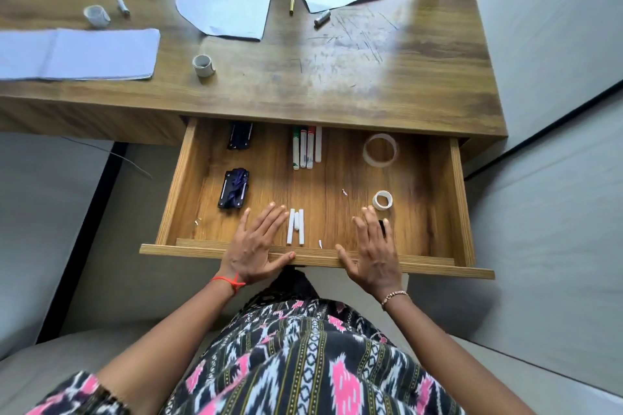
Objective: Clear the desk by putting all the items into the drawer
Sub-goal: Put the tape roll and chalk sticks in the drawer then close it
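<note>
The open drawer [458,199] is sticking out from under the table [337,84] right beneath both hands, with three white sticks [296,226] lying on its floor just beside the left hand [256,242] and apart from the right hand [371,253]. Each grip is lying spread apart, fingers straight over the drawer's inside, thumb lying along its front rim, clamping nothing. The sticks are lying side by side, long axis pointing away from the person toward the markers [306,148] at the back
</note>
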